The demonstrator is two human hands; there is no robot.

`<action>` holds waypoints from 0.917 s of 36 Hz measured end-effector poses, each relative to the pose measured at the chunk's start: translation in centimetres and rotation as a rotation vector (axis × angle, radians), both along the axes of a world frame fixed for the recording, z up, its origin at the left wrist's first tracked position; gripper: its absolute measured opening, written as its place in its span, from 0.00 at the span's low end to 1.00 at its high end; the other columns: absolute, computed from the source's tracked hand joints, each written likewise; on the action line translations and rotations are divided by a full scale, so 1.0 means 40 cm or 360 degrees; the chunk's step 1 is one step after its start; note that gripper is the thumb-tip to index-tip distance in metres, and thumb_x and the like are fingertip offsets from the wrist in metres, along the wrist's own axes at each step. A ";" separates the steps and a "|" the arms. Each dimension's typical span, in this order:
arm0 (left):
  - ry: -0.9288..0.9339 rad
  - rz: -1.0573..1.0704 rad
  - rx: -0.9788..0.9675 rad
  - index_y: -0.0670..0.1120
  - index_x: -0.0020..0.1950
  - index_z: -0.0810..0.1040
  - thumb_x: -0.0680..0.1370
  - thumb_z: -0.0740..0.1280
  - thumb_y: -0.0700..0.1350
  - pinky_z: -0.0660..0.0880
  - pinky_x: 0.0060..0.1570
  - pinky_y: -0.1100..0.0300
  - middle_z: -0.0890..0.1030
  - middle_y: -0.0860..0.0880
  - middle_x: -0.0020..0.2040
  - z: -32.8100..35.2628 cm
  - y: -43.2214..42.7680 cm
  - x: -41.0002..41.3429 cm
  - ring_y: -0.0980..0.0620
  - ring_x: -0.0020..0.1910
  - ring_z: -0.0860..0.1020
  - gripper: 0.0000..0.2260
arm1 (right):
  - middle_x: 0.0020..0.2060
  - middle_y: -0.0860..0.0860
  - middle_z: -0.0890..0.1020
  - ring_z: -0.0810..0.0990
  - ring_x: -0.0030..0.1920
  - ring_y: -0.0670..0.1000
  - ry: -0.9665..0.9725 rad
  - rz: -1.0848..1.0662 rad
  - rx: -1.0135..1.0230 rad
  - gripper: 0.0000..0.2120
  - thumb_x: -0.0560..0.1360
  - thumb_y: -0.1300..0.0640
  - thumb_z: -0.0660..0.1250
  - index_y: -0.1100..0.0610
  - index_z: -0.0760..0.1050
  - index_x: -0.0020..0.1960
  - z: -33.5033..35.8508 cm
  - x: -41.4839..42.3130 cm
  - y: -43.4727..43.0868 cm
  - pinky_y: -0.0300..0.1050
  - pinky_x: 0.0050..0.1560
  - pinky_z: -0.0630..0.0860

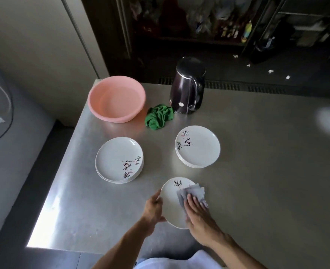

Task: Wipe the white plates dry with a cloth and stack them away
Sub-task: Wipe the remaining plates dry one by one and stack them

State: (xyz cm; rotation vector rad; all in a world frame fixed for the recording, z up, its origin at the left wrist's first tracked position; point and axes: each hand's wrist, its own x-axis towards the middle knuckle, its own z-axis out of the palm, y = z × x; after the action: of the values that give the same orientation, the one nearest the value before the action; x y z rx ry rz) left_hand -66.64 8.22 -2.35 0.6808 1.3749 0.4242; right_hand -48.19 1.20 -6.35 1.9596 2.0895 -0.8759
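A white plate [171, 200] with black brush writing is held just above the steel table near its front edge. My left hand [154, 208] grips its left rim with curled fingers. My right hand [196, 209] lies flat on a grey cloth [191, 192] and presses it onto the right side of the plate. A stack of white plates [119, 160] stands on the left of the table. A second stack of white plates [197, 146] stands further back on the right.
A pink basin [116, 99] sits at the table's back left corner. A crumpled green cloth [159, 117] lies beside a dark electric kettle [188, 86]. The steel table [267, 171] drops off at its left edge. Dark shelves stand behind.
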 end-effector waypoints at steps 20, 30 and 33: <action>0.0026 0.0157 -0.0003 0.60 0.64 0.78 0.88 0.53 0.41 0.83 0.39 0.51 0.84 0.48 0.58 -0.009 -0.032 -0.002 0.48 0.52 0.83 0.19 | 0.81 0.54 0.51 0.52 0.80 0.53 0.0097 -0.0159 0.0125 0.28 0.84 0.50 0.49 0.58 0.51 0.81 -0.007 -0.044 0.056 0.48 0.78 0.45; 0.0023 0.0074 0.0040 0.55 0.71 0.76 0.88 0.55 0.41 0.84 0.46 0.43 0.86 0.47 0.57 -0.012 -0.055 0.005 0.48 0.52 0.85 0.17 | 0.80 0.51 0.53 0.52 0.80 0.52 0.0298 0.0249 0.0256 0.28 0.83 0.51 0.52 0.56 0.54 0.81 -0.034 -0.057 0.074 0.47 0.78 0.42; 0.0118 0.0023 0.0109 0.55 0.73 0.75 0.88 0.53 0.41 0.83 0.43 0.49 0.83 0.46 0.56 -0.018 -0.053 -0.008 0.51 0.48 0.81 0.19 | 0.80 0.51 0.44 0.46 0.81 0.54 -0.0025 -0.0013 0.0220 0.28 0.84 0.49 0.48 0.56 0.46 0.82 -0.043 -0.025 0.061 0.50 0.78 0.41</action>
State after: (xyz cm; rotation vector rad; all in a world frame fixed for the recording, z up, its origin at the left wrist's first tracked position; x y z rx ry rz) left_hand -66.95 6.12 -3.05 0.7492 1.4415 0.4631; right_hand -49.18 3.65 -8.09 2.0354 2.1886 -0.7327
